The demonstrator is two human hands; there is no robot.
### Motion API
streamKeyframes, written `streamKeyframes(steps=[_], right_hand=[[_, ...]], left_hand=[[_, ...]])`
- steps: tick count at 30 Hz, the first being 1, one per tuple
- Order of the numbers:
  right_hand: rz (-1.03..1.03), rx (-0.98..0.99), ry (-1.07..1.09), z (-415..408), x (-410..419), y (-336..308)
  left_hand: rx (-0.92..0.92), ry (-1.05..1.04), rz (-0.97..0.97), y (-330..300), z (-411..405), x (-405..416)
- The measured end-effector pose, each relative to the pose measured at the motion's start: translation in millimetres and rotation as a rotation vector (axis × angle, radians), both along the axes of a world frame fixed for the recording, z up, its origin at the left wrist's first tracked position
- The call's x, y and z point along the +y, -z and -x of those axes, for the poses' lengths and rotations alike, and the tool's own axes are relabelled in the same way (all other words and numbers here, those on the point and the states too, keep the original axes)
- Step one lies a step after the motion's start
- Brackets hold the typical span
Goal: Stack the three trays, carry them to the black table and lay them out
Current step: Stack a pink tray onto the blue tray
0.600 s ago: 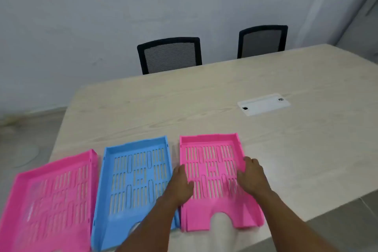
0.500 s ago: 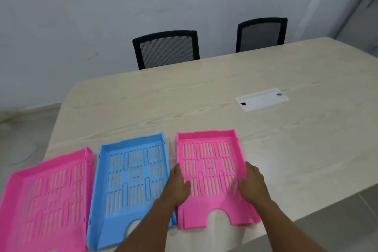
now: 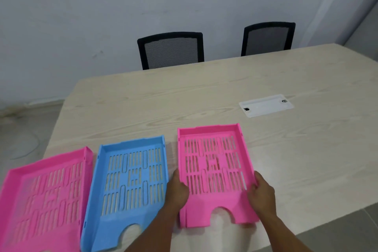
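Observation:
Three slotted plastic trays lie side by side near the front edge of a light wooden table [image 3: 204, 92]. A pink tray [image 3: 45, 196] is at the left, a blue tray [image 3: 131, 180] in the middle and a second pink tray [image 3: 212, 168] at the right. My left hand [image 3: 177, 190] grips the left rim of the right pink tray, thumb inside. My right hand [image 3: 260, 192] grips its right rim. No black table is in view.
A white cable cover plate [image 3: 266, 105] is set into the tabletop at the right. Two black mesh chairs [image 3: 170, 50] [image 3: 268, 38] stand behind the far edge against a pale wall. Floor shows at the left and lower right.
The view has tilted down a little. Both hands have slid from lying on the right pink tray's floor out to its side rims, now gripping them.

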State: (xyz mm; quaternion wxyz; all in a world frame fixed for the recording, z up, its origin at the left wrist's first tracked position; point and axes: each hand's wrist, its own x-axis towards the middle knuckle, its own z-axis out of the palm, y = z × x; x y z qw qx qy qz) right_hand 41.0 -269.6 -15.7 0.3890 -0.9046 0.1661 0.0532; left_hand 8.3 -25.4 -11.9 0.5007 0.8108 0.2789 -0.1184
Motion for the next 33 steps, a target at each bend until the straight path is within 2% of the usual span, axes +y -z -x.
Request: streamKeyframes(steps=[9, 17, 22, 33], right_hand=[[-0.017, -0.174, -0.067, -17.1, 47.7, -36.7], [-0.142, -0.150, -0.228, -2.5, 131.0, -43.6], [-0.159, -0.088, -0.339, 12.1, 181.2, -38.5], [-0.128, -0.031, -0.395, 42.4, 242.2, -23.7]], left_hand=[[-0.270, -0.155, 0.000, -39.3, -8.1, 51.7], [-0.295, -0.321, -0.065, -45.3, 33.7, 134.5], [-0.247, -0.427, -0.074, -45.1, 68.3, 179.2], [-0.191, -0.447, -0.087, -23.6, 108.4, 237.7]])
